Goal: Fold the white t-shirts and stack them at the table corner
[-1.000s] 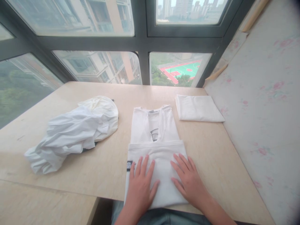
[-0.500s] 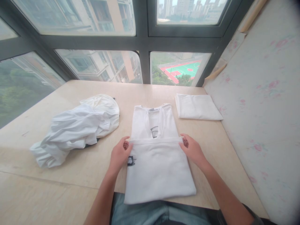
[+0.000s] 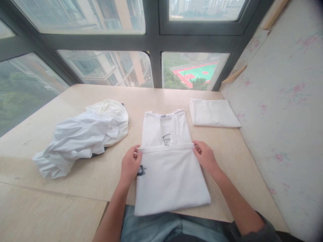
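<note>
A white T-shirt [image 3: 171, 178] lies partly folded in front of me, its sides tucked in and its hem turned up across the middle. The neckline points away from me, and a small black print shows near the left edge. My left hand [image 3: 131, 163] pinches the left end of the hem fold between thumb and fingers. At the opposite end, my right hand [image 3: 205, 156] grips the fold's right corner the same way. Some fingertips of both hands are hidden by the cloth.
A crumpled heap of white clothing [image 3: 85, 134] lies to the left. At the back right sits a neatly folded white cloth [image 3: 214, 113], near the flowered wall [image 3: 282, 117]. Dark window frames [image 3: 101, 43] bound the far side of the pale tabletop [image 3: 161, 95].
Both hands have closed a little tighter on the ends of the hem fold, and the fold sits slightly flatter. The view has tilted a bit; the other clothes have stayed put.
</note>
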A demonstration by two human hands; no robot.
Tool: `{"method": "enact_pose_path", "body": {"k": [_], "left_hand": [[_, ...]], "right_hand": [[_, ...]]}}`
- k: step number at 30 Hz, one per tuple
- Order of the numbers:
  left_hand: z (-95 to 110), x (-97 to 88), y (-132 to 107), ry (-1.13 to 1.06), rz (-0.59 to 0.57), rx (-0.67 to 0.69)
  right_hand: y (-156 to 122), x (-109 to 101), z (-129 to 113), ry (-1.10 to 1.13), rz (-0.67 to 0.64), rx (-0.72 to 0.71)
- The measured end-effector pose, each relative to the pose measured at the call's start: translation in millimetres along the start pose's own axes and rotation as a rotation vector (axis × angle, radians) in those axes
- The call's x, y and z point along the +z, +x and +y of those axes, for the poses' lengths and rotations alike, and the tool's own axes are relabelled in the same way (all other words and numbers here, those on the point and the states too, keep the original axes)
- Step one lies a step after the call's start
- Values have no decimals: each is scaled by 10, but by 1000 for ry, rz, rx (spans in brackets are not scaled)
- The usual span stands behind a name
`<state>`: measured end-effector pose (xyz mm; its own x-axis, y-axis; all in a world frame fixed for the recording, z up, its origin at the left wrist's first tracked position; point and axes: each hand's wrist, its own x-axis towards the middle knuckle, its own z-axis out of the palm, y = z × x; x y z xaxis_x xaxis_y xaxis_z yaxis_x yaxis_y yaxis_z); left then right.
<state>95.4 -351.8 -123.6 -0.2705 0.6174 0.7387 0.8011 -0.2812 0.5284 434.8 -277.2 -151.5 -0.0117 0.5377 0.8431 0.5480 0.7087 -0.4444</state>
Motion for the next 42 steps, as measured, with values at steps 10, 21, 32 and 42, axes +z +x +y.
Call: {"method": "enact_pose_path", "body": {"k": [10, 21, 32, 42], "left_hand": [[312, 154, -434, 414, -1, 589], [331, 255, -623, 532, -115, 674], [-329, -230, -1608, 404, 21, 883], [-524, -439, -1665, 124, -85, 884]], "right_hand": [[-336, 49, -367, -256, -54, -485], [-455, 161, -411, -435, -243, -508], [-1475, -401, -241, -368, -371, -657], [-1679, -496, -255, -329, -259, -785]]}}
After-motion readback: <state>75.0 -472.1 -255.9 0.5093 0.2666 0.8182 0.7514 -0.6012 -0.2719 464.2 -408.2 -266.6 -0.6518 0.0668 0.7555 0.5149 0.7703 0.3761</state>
